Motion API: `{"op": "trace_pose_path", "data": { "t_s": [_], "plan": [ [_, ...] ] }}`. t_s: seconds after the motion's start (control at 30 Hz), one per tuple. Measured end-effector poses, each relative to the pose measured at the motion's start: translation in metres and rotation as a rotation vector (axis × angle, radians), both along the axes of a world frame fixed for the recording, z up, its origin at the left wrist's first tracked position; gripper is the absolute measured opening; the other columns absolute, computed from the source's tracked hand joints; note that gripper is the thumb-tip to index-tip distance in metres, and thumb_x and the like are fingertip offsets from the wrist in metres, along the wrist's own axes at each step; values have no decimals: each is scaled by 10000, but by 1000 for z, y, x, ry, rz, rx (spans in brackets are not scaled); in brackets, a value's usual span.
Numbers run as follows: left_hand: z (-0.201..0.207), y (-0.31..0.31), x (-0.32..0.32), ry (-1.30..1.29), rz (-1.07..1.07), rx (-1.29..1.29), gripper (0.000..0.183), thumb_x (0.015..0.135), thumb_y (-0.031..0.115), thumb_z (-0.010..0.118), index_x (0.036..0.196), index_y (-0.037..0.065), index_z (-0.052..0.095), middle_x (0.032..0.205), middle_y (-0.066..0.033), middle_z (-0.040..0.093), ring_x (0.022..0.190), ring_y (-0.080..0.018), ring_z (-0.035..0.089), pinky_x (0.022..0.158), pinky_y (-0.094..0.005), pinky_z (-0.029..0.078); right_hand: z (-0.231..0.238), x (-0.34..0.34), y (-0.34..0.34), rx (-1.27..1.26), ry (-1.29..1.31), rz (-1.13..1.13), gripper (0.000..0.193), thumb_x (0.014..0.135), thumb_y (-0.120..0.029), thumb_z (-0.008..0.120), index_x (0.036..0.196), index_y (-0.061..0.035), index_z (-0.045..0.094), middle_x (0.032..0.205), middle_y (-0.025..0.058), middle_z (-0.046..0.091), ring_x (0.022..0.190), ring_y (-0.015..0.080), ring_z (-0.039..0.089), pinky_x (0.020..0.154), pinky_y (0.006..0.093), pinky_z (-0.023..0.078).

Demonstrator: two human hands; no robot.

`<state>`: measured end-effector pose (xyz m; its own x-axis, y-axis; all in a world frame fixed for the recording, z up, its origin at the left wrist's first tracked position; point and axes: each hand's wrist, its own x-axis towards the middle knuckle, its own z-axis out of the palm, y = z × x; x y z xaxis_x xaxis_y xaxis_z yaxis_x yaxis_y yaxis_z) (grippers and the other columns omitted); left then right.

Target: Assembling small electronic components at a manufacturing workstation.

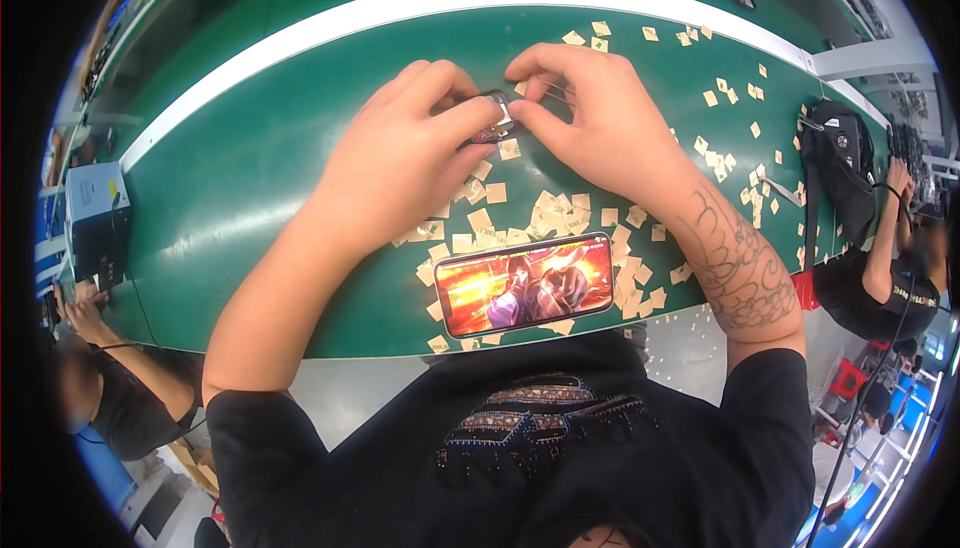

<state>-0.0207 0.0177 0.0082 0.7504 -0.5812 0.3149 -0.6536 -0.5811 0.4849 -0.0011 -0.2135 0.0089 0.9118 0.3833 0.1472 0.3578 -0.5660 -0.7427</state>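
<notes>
You are pinching a small shiny metal part (497,116) between your left hand (400,158) and right hand (590,118). Its long side is pointing away from you, over the green table (250,168).

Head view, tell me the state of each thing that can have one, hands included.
Left hand: closed on the small metal part.
Right hand: fingers pinching the same part.
Small metal part: held between both hands above the belt.
Phone: lying flat, screen lit.
Paper squares: scattered loose on the green belt.
</notes>
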Motion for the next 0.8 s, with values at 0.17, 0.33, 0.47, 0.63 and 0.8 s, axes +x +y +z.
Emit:
{"op": "trace_pose_path", "data": {
  "t_s": [0.17, 0.33, 0.47, 0.63, 0.8],
  "plan": [
    [-4, 3, 2, -50, -23, 79, 346, 799, 4, 859, 1121, 76, 755, 1109, -90, 645, 967, -258, 688, 823, -374, 583, 0, 1, 1, -19, 61, 18, 228, 917, -147, 747, 1096, -6, 746, 957, 138, 767, 914, 338, 742, 843, 426, 590],
    [-4, 2, 4, -105, -49, -60, 375, 783, -6, 870, 1129, 64, 746, 1121, -115, 658, 969, -280, 688, 820, -380, 593, 0, 1, -1, 108, 170, 11, 248, 919, -180, 770, 1097, -8, 762, 890, 112, 761, 799, 248, 705, 756, 375, 559],
    [-2, -2, 2, -16, -17, -184, 462, 788, 3, 870, 1218, 48, 707, 1104, -112, 675, 923, -253, 674, 799, -341, 566, 4, 5, -5, 141, 378, 53, 172, 979, -65, 763, 1113, 31, 714, 906, 12, 685, 872, 55, 630, 753, 256, 518],
    [-3, 6, 9, 254, 29, -335, 425, 873, 11, 804, 1275, 38, 670, 992, -53, 691, 808, -136, 595, 700, -283, 473, 4, 3, -2, 322, 344, 79, 108, 970, 12, 747, 1061, 31, 692, 948, 10, 670, 891, 33, 621, 750, 204, 496],
    [-6, -1, 10, 555, 62, -481, 249, 961, -25, 711, 1192, 17, 629, 901, -3, 687, 707, -32, 480, 607, -218, 378, -2, 1, 4, 358, 293, 61, 114, 954, 51, 742, 1056, 42, 694, 961, 15, 674, 891, 35, 622, 738, 204, 482]
  ]
}}
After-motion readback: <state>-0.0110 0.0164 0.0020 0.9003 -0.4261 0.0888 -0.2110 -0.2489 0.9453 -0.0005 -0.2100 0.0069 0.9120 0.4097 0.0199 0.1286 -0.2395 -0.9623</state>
